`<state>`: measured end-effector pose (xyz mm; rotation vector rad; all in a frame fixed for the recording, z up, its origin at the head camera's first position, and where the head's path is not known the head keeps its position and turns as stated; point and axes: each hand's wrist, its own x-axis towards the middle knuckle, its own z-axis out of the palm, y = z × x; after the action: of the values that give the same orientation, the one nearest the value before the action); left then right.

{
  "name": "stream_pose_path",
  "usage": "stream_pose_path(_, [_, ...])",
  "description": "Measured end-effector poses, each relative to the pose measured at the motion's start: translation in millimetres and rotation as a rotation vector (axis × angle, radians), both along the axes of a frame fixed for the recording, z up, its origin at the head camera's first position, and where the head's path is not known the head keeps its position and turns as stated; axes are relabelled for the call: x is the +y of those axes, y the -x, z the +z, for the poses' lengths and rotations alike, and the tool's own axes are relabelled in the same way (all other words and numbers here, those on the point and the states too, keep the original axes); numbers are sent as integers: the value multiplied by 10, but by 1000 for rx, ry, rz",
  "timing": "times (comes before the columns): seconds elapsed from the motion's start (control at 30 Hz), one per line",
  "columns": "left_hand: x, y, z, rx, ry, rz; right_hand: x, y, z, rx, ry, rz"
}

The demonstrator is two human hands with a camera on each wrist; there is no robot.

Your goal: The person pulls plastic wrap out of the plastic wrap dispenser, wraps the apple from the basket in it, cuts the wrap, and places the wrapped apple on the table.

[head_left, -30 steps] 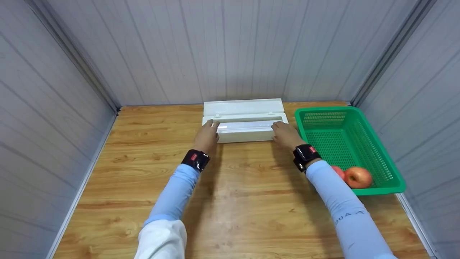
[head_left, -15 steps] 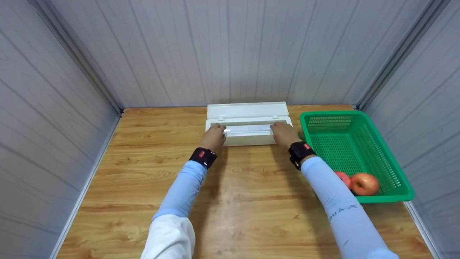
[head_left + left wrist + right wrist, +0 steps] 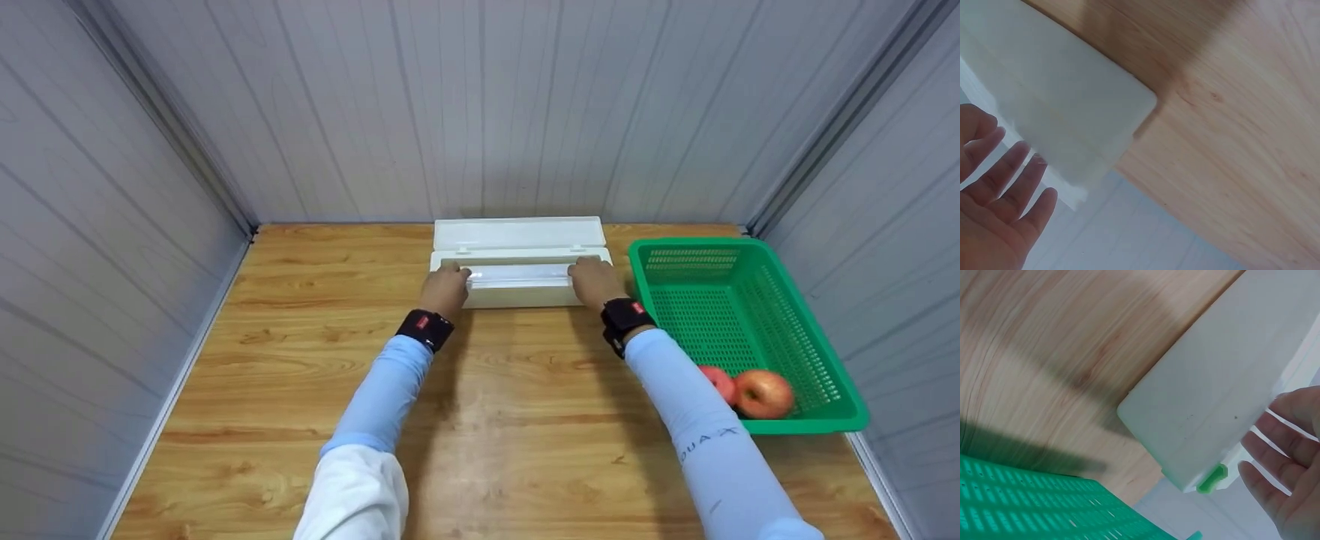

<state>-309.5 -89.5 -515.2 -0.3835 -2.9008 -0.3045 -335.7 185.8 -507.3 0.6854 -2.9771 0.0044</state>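
A white plastic-wrap dispenser box (image 3: pixel 517 298) lies near the back wall, its lid (image 3: pixel 517 234) raised behind it. Shiny clear plastic wrap (image 3: pixel 519 274) spans its opening. My left hand (image 3: pixel 446 289) is at the left end and pinches the wrap's edge between thumb and index finger; the other fingers spread loosely in the left wrist view. At the right end my right hand (image 3: pixel 596 283) pinches the wrap the same way, its fingertips right at the box (image 3: pixel 1202 382) in the right wrist view. A small green tab (image 3: pixel 1212 479) sits at that end of the box.
To the right stands a green plastic basket (image 3: pixel 825 337) with two red apples (image 3: pixel 765 394) at its near end, one partly behind the right sleeve. Grey panel walls (image 3: pixel 517 112) enclose the back and sides of the wooden table (image 3: pixel 525 420).
The left hand has come slightly inward along the box, and its fingers have closed in at the wrap. The right hand stays at its end. The whole view has shifted a little.
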Motion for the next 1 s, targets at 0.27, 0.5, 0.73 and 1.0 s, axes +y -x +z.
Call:
stream_pose_path(0.27, [-8, -14, -64, 47, 8, 51, -2, -4, -20, -1, 16, -2])
stream_pose_path(0.5, [-2, -13, -105, 103, 20, 75, -17, 2, -56, 28, 71, -47])
stream_pose_path(0.73, [-16, -29, -113, 112, 26, 88, -17, 22, -112, 17, 133, -91])
stream_pose_path(1.0, [-45, -23, -126, 102, -17, 96, -37, -3, -73, -5, 131, -96])
